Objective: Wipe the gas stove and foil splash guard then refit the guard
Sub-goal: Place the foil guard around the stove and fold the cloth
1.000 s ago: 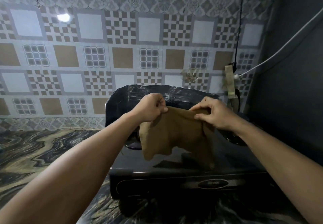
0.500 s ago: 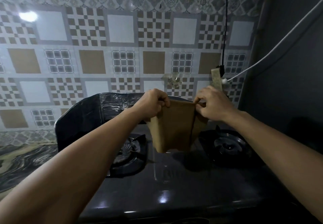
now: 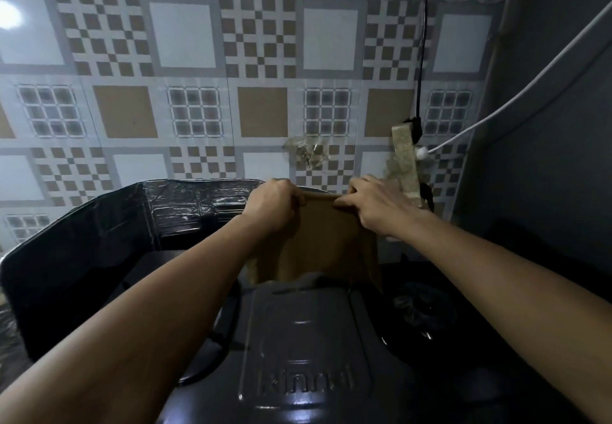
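Observation:
A brown cloth hangs folded above the middle of the black gas stove. My left hand pinches its top left corner and my right hand grips its top right edge. The dark foil splash guard stands around the stove's back and left side. The right burner shows below my right forearm. My left forearm hides most of the left burner.
A patterned tile wall rises behind the stove. A black cord and a white cable meet at a taped socket strip at the right. A dark wall closes the right side.
The view has moved closer over the stove. My hands have drawn together and the cloth, spread wide a second ago, now hangs folded narrower between them.

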The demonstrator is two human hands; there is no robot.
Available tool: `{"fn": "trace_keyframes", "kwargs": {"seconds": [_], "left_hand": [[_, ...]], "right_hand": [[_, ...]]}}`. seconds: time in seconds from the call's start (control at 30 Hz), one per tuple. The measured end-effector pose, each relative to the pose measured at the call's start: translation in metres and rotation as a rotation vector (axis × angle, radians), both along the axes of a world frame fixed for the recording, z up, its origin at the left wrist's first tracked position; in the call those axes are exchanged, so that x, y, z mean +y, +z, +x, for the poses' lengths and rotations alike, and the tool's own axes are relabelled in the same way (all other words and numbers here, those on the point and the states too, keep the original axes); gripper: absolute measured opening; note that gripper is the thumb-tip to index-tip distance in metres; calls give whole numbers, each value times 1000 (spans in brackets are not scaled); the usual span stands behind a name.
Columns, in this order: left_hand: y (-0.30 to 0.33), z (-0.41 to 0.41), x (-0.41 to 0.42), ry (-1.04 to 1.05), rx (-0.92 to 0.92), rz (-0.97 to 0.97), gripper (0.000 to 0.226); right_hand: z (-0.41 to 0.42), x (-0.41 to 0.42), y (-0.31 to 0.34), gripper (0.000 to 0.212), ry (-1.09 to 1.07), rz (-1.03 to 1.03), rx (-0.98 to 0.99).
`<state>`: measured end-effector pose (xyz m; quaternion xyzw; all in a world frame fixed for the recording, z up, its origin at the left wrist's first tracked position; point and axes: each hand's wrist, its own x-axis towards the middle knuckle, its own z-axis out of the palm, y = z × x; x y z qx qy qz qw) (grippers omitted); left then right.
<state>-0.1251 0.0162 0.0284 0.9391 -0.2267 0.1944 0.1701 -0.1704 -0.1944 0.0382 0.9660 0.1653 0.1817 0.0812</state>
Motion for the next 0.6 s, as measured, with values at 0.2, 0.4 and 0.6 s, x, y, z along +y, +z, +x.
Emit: {"fn": "trace_keyframes", "kwargs": {"seconds": [0.2,0.4,0.6], "left_hand": [[-14,38,-7,92,-51,82,38],[-20,78,-12,98,13,119,35],[-12,109,-18,94,46,92,46]], "right_hand": [[53,14,-8,44,-20,-34,-2],[103,20,-22,37,-47,-7,-99],[142,22,-18,39,-108,45,-186]]}}
